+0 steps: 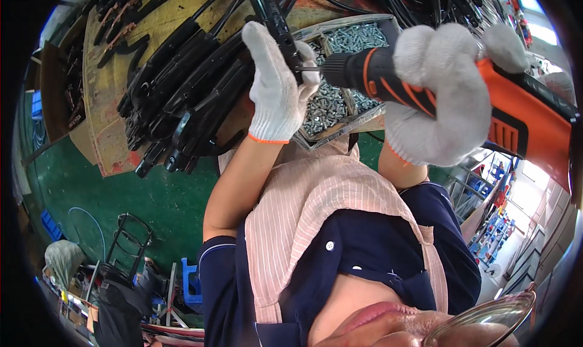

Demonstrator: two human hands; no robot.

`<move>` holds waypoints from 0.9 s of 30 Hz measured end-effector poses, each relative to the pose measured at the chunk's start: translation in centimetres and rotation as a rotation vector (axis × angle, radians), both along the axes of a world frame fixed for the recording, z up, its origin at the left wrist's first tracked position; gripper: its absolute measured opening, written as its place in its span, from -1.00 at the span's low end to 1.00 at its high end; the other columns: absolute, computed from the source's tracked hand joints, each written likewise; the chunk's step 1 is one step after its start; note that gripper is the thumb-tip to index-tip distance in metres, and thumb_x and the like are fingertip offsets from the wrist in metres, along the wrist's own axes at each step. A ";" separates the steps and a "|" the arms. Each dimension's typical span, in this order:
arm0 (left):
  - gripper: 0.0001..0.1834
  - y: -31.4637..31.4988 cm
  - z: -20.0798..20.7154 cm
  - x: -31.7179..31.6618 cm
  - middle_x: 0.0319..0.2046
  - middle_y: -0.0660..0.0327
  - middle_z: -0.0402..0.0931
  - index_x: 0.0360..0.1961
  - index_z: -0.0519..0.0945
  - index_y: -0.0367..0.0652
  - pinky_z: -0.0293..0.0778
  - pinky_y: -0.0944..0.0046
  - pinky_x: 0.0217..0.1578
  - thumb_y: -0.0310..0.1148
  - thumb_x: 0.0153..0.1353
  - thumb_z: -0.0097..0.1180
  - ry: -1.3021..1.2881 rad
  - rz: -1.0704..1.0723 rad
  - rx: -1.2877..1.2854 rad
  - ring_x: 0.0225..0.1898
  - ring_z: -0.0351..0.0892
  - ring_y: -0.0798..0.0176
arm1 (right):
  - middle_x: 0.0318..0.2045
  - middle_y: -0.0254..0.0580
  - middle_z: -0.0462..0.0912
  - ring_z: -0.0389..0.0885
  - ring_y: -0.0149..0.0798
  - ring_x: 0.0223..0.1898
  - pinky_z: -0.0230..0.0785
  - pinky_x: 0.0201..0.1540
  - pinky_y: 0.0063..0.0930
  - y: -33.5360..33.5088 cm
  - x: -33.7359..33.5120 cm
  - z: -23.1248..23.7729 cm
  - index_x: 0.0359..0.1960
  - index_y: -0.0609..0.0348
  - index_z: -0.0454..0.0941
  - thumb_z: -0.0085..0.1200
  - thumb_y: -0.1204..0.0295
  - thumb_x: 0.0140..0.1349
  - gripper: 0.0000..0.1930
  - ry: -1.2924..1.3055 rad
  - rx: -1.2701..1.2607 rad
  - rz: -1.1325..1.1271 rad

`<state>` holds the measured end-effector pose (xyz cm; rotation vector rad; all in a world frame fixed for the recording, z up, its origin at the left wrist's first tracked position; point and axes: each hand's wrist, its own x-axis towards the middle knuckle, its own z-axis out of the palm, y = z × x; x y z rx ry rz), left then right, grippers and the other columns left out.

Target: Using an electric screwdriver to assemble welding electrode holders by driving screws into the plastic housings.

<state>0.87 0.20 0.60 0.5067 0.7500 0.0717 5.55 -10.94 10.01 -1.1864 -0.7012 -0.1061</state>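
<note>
A white knit glove covers my left hand (274, 95), which is closed around a long black part (273, 20) resembling a narrow handle or bar. My gloved right hand (443, 98) is wrapped around the grip of an orange and black power screwdriver (359, 69). The screwdriver's thin bit (308, 69) points left and meets the lower end of the black part beside my left fingers. Whether a screw sits at the tip is hidden. Just behind and below the tool stands a divided tray (313, 142) filled with small silver screws (358, 38).
Many similar black parts (188, 86) with cables lie piled on the worn yellow tabletop (100, 125) at left. Black cables (388, 1) cross its far side. A cardboard box (54, 80) stands by the left edge. Below is a green floor (85, 183) with a metal-framed trolley (130, 238).
</note>
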 end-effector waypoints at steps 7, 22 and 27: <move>-0.11 0.3 -1.2 -0.2 -0.60 0.24 0.41 -0.40 0.46 -0.18 0.16 0.44 -0.74 0.58 0.18 -0.33 -0.135 -0.111 0.044 -0.68 0.35 0.36 | -0.44 -0.17 0.38 0.34 -0.30 -0.43 0.31 -0.28 -0.41 -2.6 1.9 -0.6 -0.14 0.38 0.44 -0.03 0.60 0.23 -0.82 0.090 0.111 0.094; -0.27 0.5 -1.2 -0.6 -0.46 0.24 0.51 0.23 0.43 0.09 0.11 0.47 -0.75 0.39 0.28 -0.14 -0.299 -0.034 0.059 -0.72 0.23 0.45 | -0.49 -0.05 0.63 0.65 -0.24 -0.50 0.62 -0.34 -0.41 -9.0 4.8 -5.3 0.08 0.35 0.35 0.19 0.73 0.08 -0.51 0.098 0.313 -0.626; -0.27 0.3 -0.8 -0.5 -0.46 0.23 0.53 0.24 0.41 0.09 0.10 0.47 -0.76 0.39 0.29 -0.16 -0.277 -0.033 0.074 -0.75 0.21 0.45 | -0.45 -0.17 0.57 0.58 -0.24 -0.38 0.51 -0.15 -0.37 -9.2 4.5 -5.9 -0.40 0.28 0.54 0.22 0.52 0.17 -0.89 0.206 0.215 -0.684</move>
